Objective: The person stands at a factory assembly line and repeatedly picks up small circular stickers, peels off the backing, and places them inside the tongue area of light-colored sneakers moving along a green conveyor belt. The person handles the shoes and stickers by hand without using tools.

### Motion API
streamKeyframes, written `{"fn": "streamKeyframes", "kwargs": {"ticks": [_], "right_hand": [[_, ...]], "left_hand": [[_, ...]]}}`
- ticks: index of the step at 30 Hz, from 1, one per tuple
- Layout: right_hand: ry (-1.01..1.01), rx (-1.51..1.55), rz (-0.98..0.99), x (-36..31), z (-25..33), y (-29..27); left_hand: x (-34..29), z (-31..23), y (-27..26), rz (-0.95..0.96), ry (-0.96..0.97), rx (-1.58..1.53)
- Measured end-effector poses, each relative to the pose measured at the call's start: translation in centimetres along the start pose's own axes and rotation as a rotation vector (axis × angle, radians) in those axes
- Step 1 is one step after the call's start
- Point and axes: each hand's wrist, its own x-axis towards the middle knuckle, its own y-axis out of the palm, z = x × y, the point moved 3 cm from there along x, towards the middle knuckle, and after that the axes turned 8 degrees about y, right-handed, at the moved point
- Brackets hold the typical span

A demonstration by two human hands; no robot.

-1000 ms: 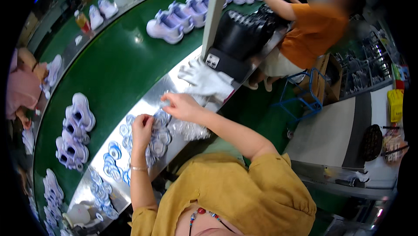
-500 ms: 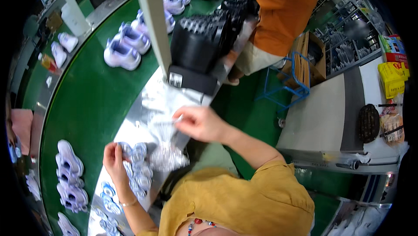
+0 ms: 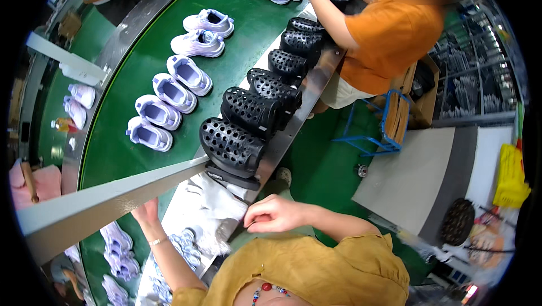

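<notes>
My left hand point(image 3: 147, 212) reaches out over the left edge of the metal bench point(image 3: 176, 201). A pale post point(image 3: 113, 198) cuts across in front of its fingers, so I cannot see their grip. Close to my body, my right hand point(image 3: 276, 214) is closed, fingertips curled together beside a crumpled heap of white and clear plastic bags point(image 3: 217, 204). Whether anything sits in that pinch is too small to make out. Between my arms lie several blue-and-white round pieces point(image 3: 185, 246), partly blurred.
Black clogs with holes point(image 3: 231, 145) line the bench ahead. Lavender-white sneakers point(image 3: 169, 92) stand on the green belt point(image 3: 121, 88) at left. A co-worker in an orange shirt point(image 3: 387, 40) handles sneakers at the far end. A blue-framed stool point(image 3: 389, 122) stands right.
The view has shifted, and the post now crosses the left side. My right hand has come off the plastic toward my body. My left hand has left the round pieces and reaches behind the post.
</notes>
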Motion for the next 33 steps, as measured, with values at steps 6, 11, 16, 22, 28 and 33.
{"fn": "streamKeyframes", "kwargs": {"ticks": [6, 11, 16, 22, 28, 33], "right_hand": [[0.11, -0.204, -0.287, -1.4, 10.2, -12.5], [-0.059, -0.638, -0.295, 12.4, 9.2, -17.6], [-0.296, -0.711, 0.116, 29.1, -2.3, -23.2], [0.161, -1.103, -0.124, 35.3, 1.7, -14.3], [-0.075, -0.815, -0.211, 35.1, 5.5, -14.3], [-0.126, -0.606, -0.544, 32.3, 13.0, -9.8]], "left_hand": [[2.9, 1.3, 4.1, 0.117, -0.002, 0.472], [6.3, 2.1, 5.3, 0.135, 0.192, 1.101], [11.4, 3.4, 11.7, 0.194, 0.469, 2.072], [16.1, 6.1, 8.8, 0.067, 0.102, 2.153], [17.2, 7.2, 7.4, -0.044, 0.231, 2.098], [18.2, 3.4, 1.7, 0.218, 0.625, 2.121]]}}
